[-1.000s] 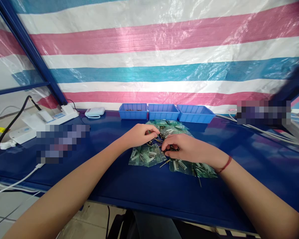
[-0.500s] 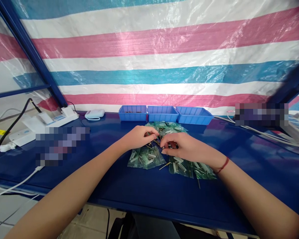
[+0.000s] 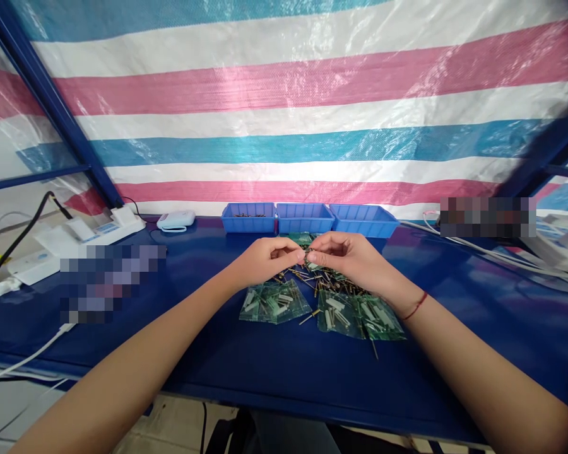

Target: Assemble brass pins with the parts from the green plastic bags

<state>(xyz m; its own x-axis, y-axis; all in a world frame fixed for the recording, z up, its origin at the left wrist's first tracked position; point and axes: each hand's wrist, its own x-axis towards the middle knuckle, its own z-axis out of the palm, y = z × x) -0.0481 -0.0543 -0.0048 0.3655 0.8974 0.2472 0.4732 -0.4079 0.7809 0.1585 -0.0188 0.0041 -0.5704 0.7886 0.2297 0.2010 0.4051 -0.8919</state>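
Note:
My left hand and my right hand meet above the middle of the table, thumbs and fingertips pinched close together. Whatever sits between the fingertips is too small to make out. Beneath them lies a loose pile of thin metal pins, some with gold-coloured parts. In front of the pile is a greenish clear plastic bag with white and metal rods inside. Two similar bags, a middle one and a right one, lie below my right hand. One loose pin rests between the bags.
Three blue bins stand in a row at the back: the left bin holds small metal pieces, beside a middle bin and a right bin. A power strip and cables occupy the left; a pale blue device lies nearby.
My right hand has risen from the pile and come to my left fingertips, uncovering more pins. My left hand has stayed nearly in place. The view has shifted slightly.

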